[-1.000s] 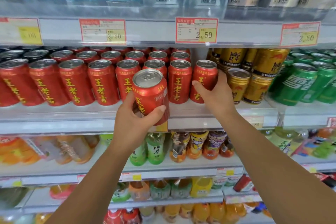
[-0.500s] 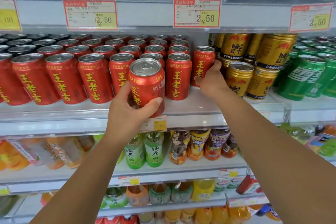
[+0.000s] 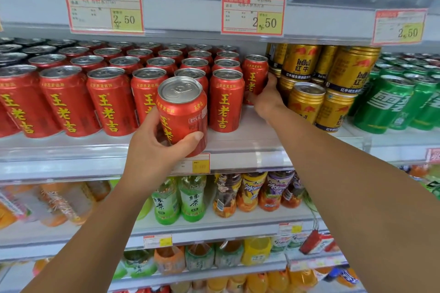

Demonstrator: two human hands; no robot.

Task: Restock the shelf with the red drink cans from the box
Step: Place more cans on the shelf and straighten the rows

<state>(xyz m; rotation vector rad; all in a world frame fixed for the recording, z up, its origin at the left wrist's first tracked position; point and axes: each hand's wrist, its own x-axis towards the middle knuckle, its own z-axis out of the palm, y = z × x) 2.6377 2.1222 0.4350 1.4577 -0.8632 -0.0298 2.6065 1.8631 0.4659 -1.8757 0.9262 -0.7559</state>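
Note:
My left hand (image 3: 152,150) grips a red drink can (image 3: 184,114) with yellow characters, upright and slightly tilted, in front of the shelf edge (image 3: 71,162). Behind it stand rows of the same red cans (image 3: 109,100) on the shelf. My right hand (image 3: 267,100) reaches deeper and holds the rightmost red can (image 3: 254,74), set back in its column next to the gold cans. The box is not in view.
Gold Red Bull cans (image 3: 307,100) stand right of the red ones, green cans (image 3: 390,102) further right. Price tags (image 3: 253,14) hang on the shelf above. Bottled teas and juices (image 3: 192,197) fill the lower shelves.
My right hand has pushed the rightmost red can further back into the shelf. The can in my left hand stays in front of the shelf edge. The view has drawn closer.

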